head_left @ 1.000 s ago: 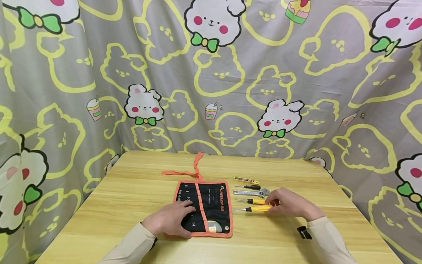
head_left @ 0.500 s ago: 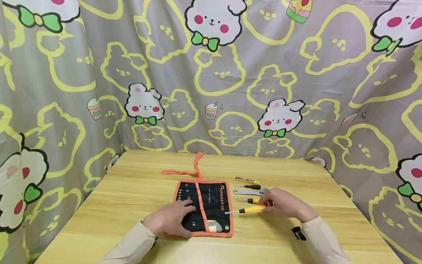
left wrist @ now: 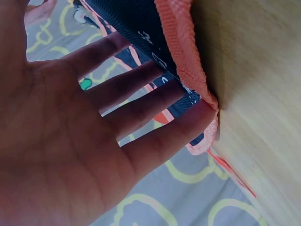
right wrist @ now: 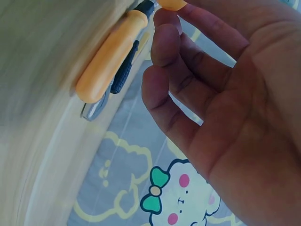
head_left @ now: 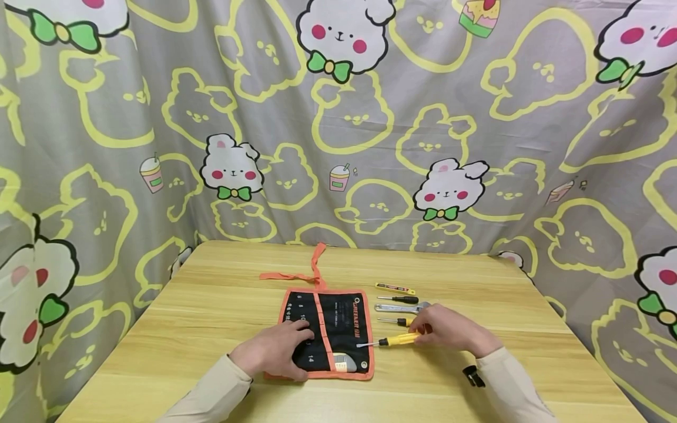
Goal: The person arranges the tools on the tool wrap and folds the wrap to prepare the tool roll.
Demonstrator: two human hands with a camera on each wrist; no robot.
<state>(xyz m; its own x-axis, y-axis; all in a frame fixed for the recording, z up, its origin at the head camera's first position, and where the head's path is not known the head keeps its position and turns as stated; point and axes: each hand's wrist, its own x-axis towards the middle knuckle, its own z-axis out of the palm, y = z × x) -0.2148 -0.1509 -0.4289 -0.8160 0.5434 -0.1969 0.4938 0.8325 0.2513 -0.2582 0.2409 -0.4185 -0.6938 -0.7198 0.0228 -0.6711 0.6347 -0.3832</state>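
My left hand (head_left: 277,351) rests on the left part of a black tool pouch (head_left: 346,326) with orange trim, its fingers extended. In the left wrist view, those fingertips touch the pouch near its orange edge (left wrist: 181,42). My right hand (head_left: 449,329) pinches the end of a yellow-handled screwdriver (head_left: 399,339), whose flat metal tip lies over the pouch's right border. Only a bit of that handle (right wrist: 171,4) shows in the right wrist view. A grey-and-white item (head_left: 345,363) sits in the pouch's lower right pocket, mostly covered.
Beyond the right hand lie a second yellow-handled screwdriver (head_left: 403,322), an adjustable wrench (head_left: 396,308), a black-handled screwdriver (head_left: 406,299) and a yellow utility knife (head_left: 395,288). An orange tie strap (head_left: 317,264) trails behind the pouch. A patterned curtain (head_left: 370,141) surrounds the wooden table (head_left: 211,294).
My right hand has drawn the yellow-handled screwdriver left and a little nearer, bringing its tip from beside the pouch to over its right border. My left hand has stayed put.
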